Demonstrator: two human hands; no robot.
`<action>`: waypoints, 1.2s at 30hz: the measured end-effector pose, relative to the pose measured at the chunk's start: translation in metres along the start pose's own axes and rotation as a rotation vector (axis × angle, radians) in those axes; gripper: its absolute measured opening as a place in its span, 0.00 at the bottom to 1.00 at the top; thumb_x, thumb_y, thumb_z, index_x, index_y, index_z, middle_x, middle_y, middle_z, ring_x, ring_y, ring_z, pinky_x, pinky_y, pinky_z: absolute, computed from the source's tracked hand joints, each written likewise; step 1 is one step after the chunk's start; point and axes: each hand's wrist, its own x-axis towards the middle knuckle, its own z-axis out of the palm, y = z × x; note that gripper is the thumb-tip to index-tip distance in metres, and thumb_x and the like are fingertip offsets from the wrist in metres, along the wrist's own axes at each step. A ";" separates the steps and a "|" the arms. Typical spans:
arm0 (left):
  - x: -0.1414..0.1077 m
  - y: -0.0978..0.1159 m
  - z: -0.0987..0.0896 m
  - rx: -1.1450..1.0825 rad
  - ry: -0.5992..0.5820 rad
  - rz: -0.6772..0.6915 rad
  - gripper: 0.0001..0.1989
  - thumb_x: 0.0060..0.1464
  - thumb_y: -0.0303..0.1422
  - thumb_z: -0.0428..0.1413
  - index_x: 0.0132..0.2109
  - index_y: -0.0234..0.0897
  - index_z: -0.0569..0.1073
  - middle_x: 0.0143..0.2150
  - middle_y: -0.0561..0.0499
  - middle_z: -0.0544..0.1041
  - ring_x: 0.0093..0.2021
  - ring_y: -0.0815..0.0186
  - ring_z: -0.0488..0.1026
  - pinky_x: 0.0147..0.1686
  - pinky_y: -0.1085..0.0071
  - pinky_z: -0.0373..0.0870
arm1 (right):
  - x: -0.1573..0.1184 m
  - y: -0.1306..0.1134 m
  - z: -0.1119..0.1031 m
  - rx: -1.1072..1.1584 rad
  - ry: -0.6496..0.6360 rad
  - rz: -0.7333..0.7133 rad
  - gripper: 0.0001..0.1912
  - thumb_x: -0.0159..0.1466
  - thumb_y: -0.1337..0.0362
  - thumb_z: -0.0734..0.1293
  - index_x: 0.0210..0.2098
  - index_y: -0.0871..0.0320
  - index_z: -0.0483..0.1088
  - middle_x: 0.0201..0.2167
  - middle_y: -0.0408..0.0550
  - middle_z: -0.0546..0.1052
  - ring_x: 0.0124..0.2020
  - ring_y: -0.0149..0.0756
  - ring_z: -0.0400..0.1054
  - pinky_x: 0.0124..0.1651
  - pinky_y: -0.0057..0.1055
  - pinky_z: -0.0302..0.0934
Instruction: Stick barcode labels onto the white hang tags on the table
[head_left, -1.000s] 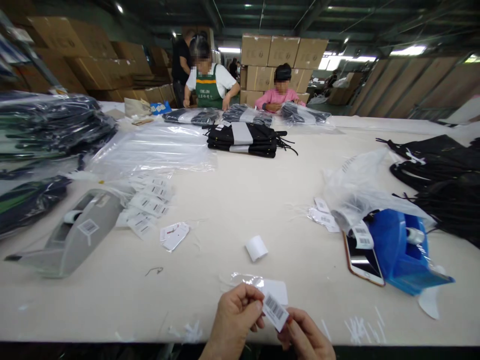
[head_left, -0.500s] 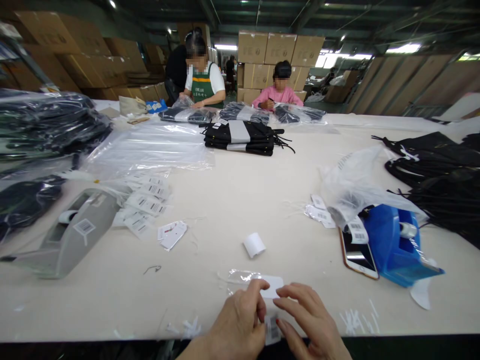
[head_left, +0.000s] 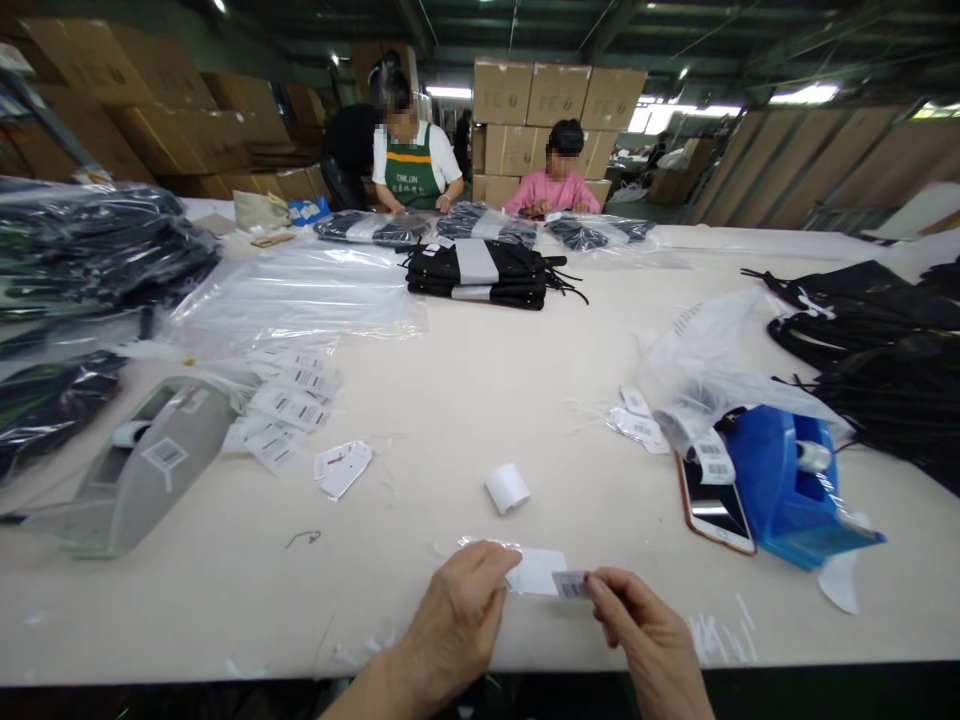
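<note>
Near the table's front edge, my left hand (head_left: 461, 605) pinches the left end of a white hang tag (head_left: 538, 572). A bit of clear plastic shows just beyond those fingers. Between thumb and forefinger my right hand (head_left: 637, 625) grips a small barcode sticker (head_left: 571, 585), whose left end overlaps the tag's right edge; whether it is stuck down I cannot tell. A curled piece of white paper (head_left: 508, 489) lies beyond my hands. Left of it rest a few loose hang tags (head_left: 343, 467) with strings.
A grey tape dispenser (head_left: 161, 465) and fanned barcode tags (head_left: 289, 405) are at left. At right are a blue tape dispenser (head_left: 787, 485), a phone (head_left: 716, 515) and black bags (head_left: 885, 350). Stacked black bags (head_left: 476, 272) lie mid-table. Two people work across the table.
My right hand has closed on the barcode sticker and moved it up to the tag's right edge. My left hand has shifted slightly left and up, holding the tag's left end.
</note>
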 end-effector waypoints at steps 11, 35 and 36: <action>-0.003 -0.038 0.036 0.215 -0.002 0.260 0.10 0.54 0.22 0.43 0.37 0.34 0.69 0.36 0.46 0.72 0.36 0.64 0.64 0.36 0.67 0.65 | 0.008 0.017 0.030 0.154 0.073 0.249 0.23 0.45 0.45 0.69 0.24 0.61 0.71 0.11 0.37 0.61 0.15 0.25 0.48 0.17 0.24 0.42; -0.003 -0.037 0.036 0.287 -0.024 0.279 0.13 0.58 0.26 0.41 0.46 0.35 0.67 0.36 0.47 0.70 0.35 0.64 0.63 0.34 0.66 0.64 | 0.016 0.023 0.037 0.028 0.069 0.140 0.22 0.43 0.44 0.68 0.21 0.59 0.71 0.14 0.41 0.67 0.17 0.30 0.56 0.19 0.26 0.55; -0.003 -0.037 0.035 0.288 -0.028 0.279 0.13 0.58 0.26 0.41 0.47 0.35 0.67 0.36 0.47 0.70 0.35 0.64 0.63 0.34 0.66 0.64 | 0.015 0.023 0.038 0.024 0.069 0.140 0.22 0.43 0.44 0.68 0.21 0.59 0.71 0.14 0.41 0.67 0.17 0.30 0.57 0.19 0.26 0.55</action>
